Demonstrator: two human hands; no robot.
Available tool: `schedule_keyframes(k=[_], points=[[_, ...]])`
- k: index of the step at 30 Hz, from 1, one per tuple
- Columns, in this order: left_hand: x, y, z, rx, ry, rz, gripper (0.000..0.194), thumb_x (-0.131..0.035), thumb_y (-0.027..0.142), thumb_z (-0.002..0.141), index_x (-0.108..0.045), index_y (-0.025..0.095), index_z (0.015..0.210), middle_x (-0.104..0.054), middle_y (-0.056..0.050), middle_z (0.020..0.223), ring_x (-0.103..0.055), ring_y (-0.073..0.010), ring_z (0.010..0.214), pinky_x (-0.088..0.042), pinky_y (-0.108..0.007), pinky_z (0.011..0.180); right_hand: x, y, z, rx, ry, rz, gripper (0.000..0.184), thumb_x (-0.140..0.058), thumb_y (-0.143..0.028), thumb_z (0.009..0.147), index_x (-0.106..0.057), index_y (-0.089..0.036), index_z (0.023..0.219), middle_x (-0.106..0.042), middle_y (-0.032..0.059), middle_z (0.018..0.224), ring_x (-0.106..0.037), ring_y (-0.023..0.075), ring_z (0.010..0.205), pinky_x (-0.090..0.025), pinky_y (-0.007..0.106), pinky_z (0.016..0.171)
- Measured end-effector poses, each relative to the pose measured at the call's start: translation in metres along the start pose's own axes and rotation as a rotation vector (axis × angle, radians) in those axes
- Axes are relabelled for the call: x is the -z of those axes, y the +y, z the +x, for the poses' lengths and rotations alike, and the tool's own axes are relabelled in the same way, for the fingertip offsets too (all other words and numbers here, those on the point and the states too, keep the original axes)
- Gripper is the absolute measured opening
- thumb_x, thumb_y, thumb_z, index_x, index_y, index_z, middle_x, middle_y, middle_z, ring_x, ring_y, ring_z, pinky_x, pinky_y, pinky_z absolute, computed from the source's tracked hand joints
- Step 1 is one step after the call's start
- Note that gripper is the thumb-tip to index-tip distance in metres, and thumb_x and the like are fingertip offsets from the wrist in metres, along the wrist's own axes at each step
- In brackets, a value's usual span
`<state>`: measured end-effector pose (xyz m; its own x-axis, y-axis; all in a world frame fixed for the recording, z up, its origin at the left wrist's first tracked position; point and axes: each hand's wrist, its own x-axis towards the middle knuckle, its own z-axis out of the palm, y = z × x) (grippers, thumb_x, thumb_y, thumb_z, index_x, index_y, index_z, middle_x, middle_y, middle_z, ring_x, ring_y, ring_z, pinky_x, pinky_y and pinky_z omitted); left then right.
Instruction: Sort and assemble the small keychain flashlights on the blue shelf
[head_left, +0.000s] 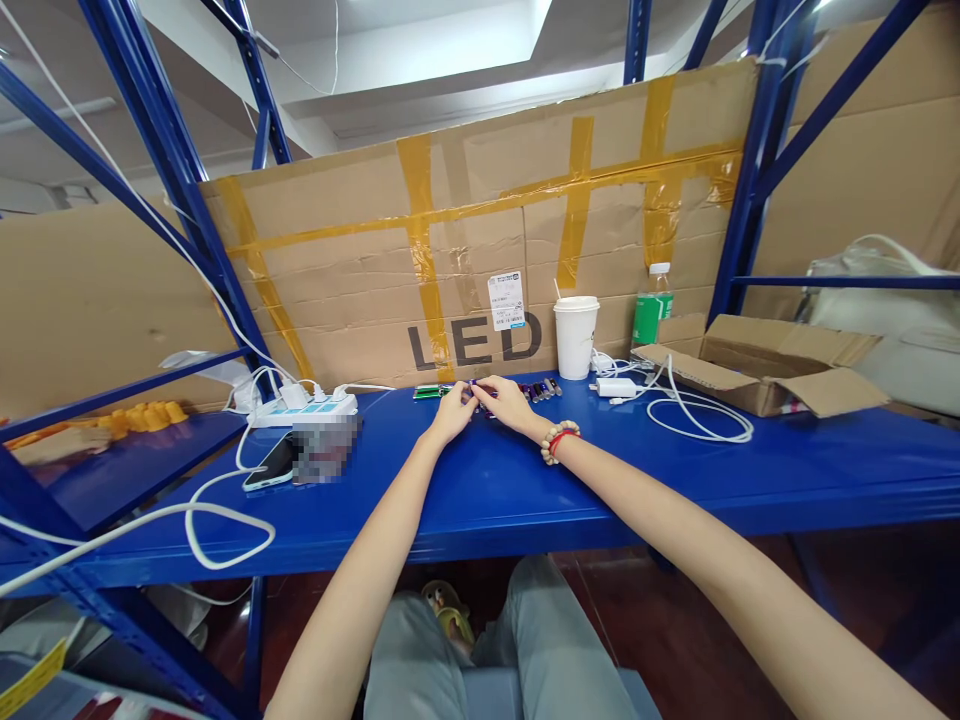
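My left hand [452,411] and my right hand [508,404] meet near the back of the blue table, fingertips almost touching. The fingers of both hands are bent and drawn together over a row of small slender things. To the right of my right hand, dark purplish and silver-tipped pieces [543,390] lie side by side. Left of my left hand are some green slender pieces [430,392]. What kind of things these are is too small to tell. Whatever sits between my fingertips is hidden. A beaded bracelet [556,441] with a red cord circles my right wrist.
At the back stand a white paper cup [576,340] with a straw and a green-labelled bottle [652,315]. An open cardboard box [780,365] and white cables [701,425] lie right. On the left are a power strip [306,411] and a phone [274,465]. A taped cardboard panel [360,290] rises behind.
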<state>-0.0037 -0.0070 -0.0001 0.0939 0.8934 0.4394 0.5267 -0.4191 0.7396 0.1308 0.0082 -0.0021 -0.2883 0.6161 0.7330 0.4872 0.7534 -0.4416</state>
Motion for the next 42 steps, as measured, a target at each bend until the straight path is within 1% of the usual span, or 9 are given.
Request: schedule_keyframes(k=[6, 9, 15, 19, 25, 33, 37, 40, 42], points=[[0.002, -0.001, 0.001, 0.014, 0.063, 0.014, 0.011, -0.052, 0.026, 0.080, -0.052, 0.018, 0.087, -0.056, 0.003, 0.065, -0.050, -0.0079, 0.049, -0.042, -0.020, 0.052, 0.002, 0.009, 0.005, -0.178, 0.144, 0.149, 0.022, -0.045, -0.031, 0.088, -0.060, -0.016, 0.093, -0.068, 0.0042, 0.083, -0.062, 0.0151, 0.075, -0.045, 0.025, 0.070], [0.003, -0.004, 0.002, 0.046, 0.086, 0.070, 0.007, -0.050, 0.022, 0.081, -0.054, 0.018, 0.085, -0.057, 0.002, 0.065, -0.052, -0.0092, 0.052, -0.043, -0.022, 0.058, 0.012, 0.014, 0.005, -0.238, 0.100, 0.059, 0.025, -0.040, -0.033, 0.091, -0.056, -0.018, 0.104, -0.068, 0.0025, 0.078, -0.063, 0.0164, 0.075, -0.045, 0.027, 0.069], [0.004, -0.006, 0.002, 0.095, 0.087, 0.091, 0.013, -0.047, 0.017, 0.080, -0.053, 0.019, 0.091, -0.059, 0.002, 0.068, -0.053, -0.0107, 0.057, -0.043, -0.024, 0.063, 0.026, 0.032, 0.002, -0.084, -0.133, -0.183, 0.020, -0.045, -0.024, 0.090, -0.060, -0.021, 0.103, -0.066, 0.0046, 0.101, -0.060, 0.0171, 0.094, -0.044, 0.028, 0.081], [0.007, -0.007, 0.003, 0.156, 0.131, 0.088, 0.021, -0.042, 0.015, 0.081, -0.050, 0.019, 0.101, -0.062, 0.000, 0.074, -0.053, -0.0112, 0.060, -0.043, -0.024, 0.063, 0.026, 0.040, 0.002, 0.012, -0.229, -0.257, 0.018, -0.051, -0.021, 0.087, -0.064, -0.019, 0.100, -0.065, 0.0055, 0.101, -0.057, 0.0168, 0.096, -0.042, 0.029, 0.086], [0.009, -0.006, 0.004, 0.182, 0.128, 0.120, 0.022, -0.043, 0.014, 0.080, -0.050, 0.018, 0.101, -0.063, -0.001, 0.076, -0.055, -0.0122, 0.063, -0.043, -0.025, 0.065, 0.031, 0.035, 0.001, 0.016, -0.272, -0.393, 0.017, -0.057, -0.017, 0.084, -0.068, -0.022, 0.095, -0.063, 0.0050, 0.097, -0.054, 0.0186, 0.094, -0.039, 0.030, 0.081], [0.010, -0.006, 0.003, 0.191, 0.126, 0.114, 0.022, -0.045, 0.014, 0.079, -0.053, 0.018, 0.100, -0.062, -0.002, 0.077, -0.056, -0.0129, 0.070, -0.044, -0.026, 0.069, 0.041, 0.028, 0.005, 0.107, -0.278, -0.562, 0.025, -0.050, -0.007, 0.083, -0.071, -0.021, 0.083, -0.060, 0.0076, 0.094, -0.049, 0.0211, 0.094, -0.033, 0.033, 0.079], [0.011, -0.004, 0.002, 0.204, 0.126, 0.128, 0.022, -0.045, 0.014, 0.079, -0.052, 0.018, 0.099, -0.062, -0.002, 0.078, -0.056, -0.0139, 0.072, -0.044, -0.027, 0.069, 0.040, 0.032, 0.007, 0.057, -0.179, -0.463, 0.022, -0.053, -0.006, 0.080, -0.068, -0.019, 0.090, -0.063, 0.0068, 0.095, -0.052, 0.0205, 0.095, -0.037, 0.031, 0.081], [0.012, -0.003, 0.000, 0.200, 0.152, 0.158, 0.020, -0.044, 0.014, 0.079, -0.052, 0.019, 0.098, -0.062, -0.002, 0.079, -0.058, -0.0152, 0.077, -0.044, -0.028, 0.072, 0.041, 0.040, 0.008, -0.071, 0.031, -0.252, 0.022, -0.053, -0.015, 0.083, -0.062, -0.018, 0.103, -0.064, 0.0063, 0.099, -0.056, 0.0186, 0.094, -0.041, 0.030, 0.083], [0.013, -0.002, -0.001, 0.184, 0.164, 0.181, 0.019, -0.045, 0.014, 0.079, -0.053, 0.020, 0.096, -0.063, -0.002, 0.080, -0.059, -0.0157, 0.082, -0.044, -0.028, 0.076, 0.046, 0.047, 0.009, -0.218, 0.199, -0.117, 0.024, -0.048, -0.025, 0.087, -0.060, -0.017, 0.105, -0.065, 0.0073, 0.099, -0.058, 0.0185, 0.090, -0.043, 0.030, 0.082]])
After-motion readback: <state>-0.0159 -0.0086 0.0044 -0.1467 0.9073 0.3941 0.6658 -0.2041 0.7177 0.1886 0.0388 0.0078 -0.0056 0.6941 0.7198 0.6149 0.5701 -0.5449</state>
